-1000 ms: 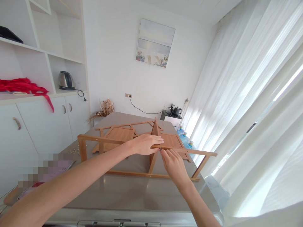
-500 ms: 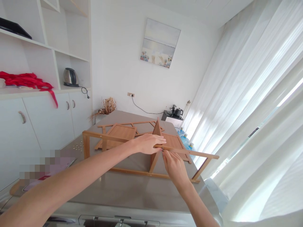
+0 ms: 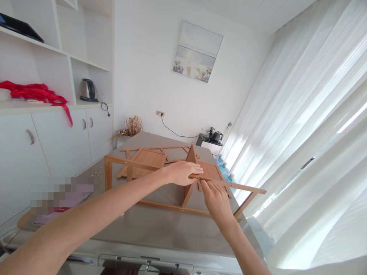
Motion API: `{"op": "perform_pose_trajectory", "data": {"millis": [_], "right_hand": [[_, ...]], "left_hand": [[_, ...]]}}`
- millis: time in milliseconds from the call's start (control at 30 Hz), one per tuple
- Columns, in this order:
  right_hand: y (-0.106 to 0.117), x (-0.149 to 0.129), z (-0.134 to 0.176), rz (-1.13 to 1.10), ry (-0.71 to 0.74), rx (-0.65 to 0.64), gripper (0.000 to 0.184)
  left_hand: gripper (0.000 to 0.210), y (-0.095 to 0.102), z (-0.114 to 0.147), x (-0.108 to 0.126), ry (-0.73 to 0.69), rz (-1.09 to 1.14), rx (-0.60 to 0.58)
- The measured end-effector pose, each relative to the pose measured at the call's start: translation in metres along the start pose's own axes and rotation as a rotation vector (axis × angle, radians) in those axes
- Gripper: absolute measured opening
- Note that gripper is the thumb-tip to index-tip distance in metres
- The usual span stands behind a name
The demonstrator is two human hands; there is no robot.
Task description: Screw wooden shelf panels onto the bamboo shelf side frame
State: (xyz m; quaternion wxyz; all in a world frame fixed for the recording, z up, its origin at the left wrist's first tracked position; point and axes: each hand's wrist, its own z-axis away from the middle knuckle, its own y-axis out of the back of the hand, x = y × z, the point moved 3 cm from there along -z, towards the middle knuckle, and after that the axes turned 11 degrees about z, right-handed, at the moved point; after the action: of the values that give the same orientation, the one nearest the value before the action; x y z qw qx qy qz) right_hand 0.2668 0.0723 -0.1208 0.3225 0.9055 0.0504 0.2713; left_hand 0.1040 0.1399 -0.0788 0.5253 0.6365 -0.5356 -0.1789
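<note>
On the grey tbl [image 3: 160,233], a wooden frame [image 3: 243,186] is standing on edge, w/ flat wooden panels [image 3: 150,158] lying behind. L hand [image 3: 185,173] is gripping its top rail, fingers over, thumb side under. R hand [image 3: 213,194] is pinching a small metal bit [image 3: 200,179] at the rail, just beside L; exact type too small to tell. Nr the left edge, a pinkish item [image 3: 76,196] is lying pixelated, any print unreadable.
</note>
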Motion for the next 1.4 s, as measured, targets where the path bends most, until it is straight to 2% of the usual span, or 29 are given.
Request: {"op": "perform_pose_trajectory", "data": {"millis": [100, 300, 500, 767, 1033, 1200, 1400], "right_hand": [[0.002, 0.004, -0.002, 0.006, 0.006, -0.020, 0.027], [0.000, 0.000, 0.000, -0.103, -0.081, -0.048, 0.025], [0.000, -0.002, 0.001, -0.087, -0.079, -0.063, 0.025], [0.002, -0.008, 0.001, -0.043, -0.013, -0.056, 0.020], [0.008, -0.002, -0.004, 0.016, 0.050, -0.069, 0.022], [0.000, -0.005, -0.002, -0.062, -0.038, -0.090, 0.022], [-0.011, -0.009, 0.001, -0.107, -0.124, -0.052, 0.026]], "left_hand": [[0.041, 0.000, 0.000, 0.001, 0.003, -0.003, -0.005], [0.039, 0.001, 0.000, 0.001, -0.004, -0.009, 0.007], [0.040, 0.000, 0.000, 0.000, -0.007, -0.010, 0.006], [0.039, 0.000, -0.001, 0.001, -0.012, -0.010, 0.007], [0.037, 0.000, 0.000, 0.001, -0.028, -0.009, 0.025], [0.036, -0.002, 0.001, -0.003, -0.052, -0.015, 0.035], [0.037, -0.004, 0.001, -0.007, -0.070, -0.027, 0.032]]}}
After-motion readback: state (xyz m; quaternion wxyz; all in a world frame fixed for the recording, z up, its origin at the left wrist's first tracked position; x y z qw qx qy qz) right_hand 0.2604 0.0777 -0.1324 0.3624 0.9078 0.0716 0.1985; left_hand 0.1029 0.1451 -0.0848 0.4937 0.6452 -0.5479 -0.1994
